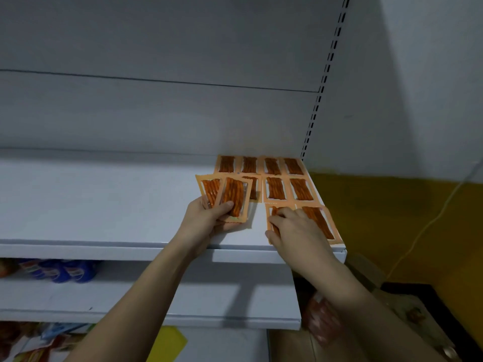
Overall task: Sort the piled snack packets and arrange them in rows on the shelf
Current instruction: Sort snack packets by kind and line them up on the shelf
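Left hand (209,218) grips small fanned stack of snack packets (227,195), thumb across front, held just above white shelf (104,205). Right hand (292,228) rests palm-down on front-row packet (273,218), fingertips pressing it flat near shelf's front edge. Packets: pale orange borders, clear windows showing reddish-orange strips. Laid packets (277,178) sit in rows at shelf's right end: four along back, three behind front pair, one partly hidden by held stack. Both forearms reach up from below, left angled rightward, right angled leftward.
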Available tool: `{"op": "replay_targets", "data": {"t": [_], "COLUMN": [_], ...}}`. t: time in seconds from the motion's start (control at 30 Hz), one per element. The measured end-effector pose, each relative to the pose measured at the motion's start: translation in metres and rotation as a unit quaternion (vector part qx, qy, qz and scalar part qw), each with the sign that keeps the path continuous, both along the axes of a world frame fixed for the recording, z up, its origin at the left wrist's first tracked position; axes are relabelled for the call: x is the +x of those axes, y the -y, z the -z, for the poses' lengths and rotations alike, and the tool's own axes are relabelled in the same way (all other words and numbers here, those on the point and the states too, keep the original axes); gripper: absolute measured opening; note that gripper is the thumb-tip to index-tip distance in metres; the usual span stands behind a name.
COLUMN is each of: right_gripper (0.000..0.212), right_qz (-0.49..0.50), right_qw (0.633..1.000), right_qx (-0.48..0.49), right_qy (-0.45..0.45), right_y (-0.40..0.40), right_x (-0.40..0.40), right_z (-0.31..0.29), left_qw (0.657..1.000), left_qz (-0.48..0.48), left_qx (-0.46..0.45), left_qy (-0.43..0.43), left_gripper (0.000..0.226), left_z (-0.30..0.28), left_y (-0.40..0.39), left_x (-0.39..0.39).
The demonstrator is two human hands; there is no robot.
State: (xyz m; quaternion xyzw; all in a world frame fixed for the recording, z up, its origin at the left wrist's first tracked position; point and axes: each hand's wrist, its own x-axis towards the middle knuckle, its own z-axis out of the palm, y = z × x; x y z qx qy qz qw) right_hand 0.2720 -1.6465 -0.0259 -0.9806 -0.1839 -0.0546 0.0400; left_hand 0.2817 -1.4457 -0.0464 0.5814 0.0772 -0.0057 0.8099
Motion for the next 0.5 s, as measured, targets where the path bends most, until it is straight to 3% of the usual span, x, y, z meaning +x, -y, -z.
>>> {"op": "replay_targets", "data": {"t": [0.2, 0.27, 0.37, 0.5], "right_gripper": [0.038, 0.038, 0.040, 0.042], "right_qz": [0.010, 0.011, 0.040, 0.060], "right_qw": [1.000, 0.993, 0.948, 0.891], "right_qx": [0.018, 0.121, 0.314, 0.445], "right_qy": [0.005, 0.012, -0.045, -0.069], "right_y": [0.000, -0.004, -0.015, -0.028], "right_x": [-0.001, -0.004, -0.008, -0.009], "right_z": [-0.005, -0.008, -0.014, -0.018], "left_qw": [0.999, 1.000, 0.999, 0.998], "left_qz": [-0.005, -0.003, 0.008, 0.056], "left_qx": [0.031, 0.014, -0.044, -0.034], "left_qy": [-0.001, -0.008, -0.029, -0.018], "left_gripper": [0.025, 0.025, 0.027, 0.028], "left_z": [-0.001, -0.006, -0.016, -0.019], "left_y": [0.001, 0.004, 0.010, 0.019], "left_x": [-0.002, -0.005, -0.016, -0.035]}}
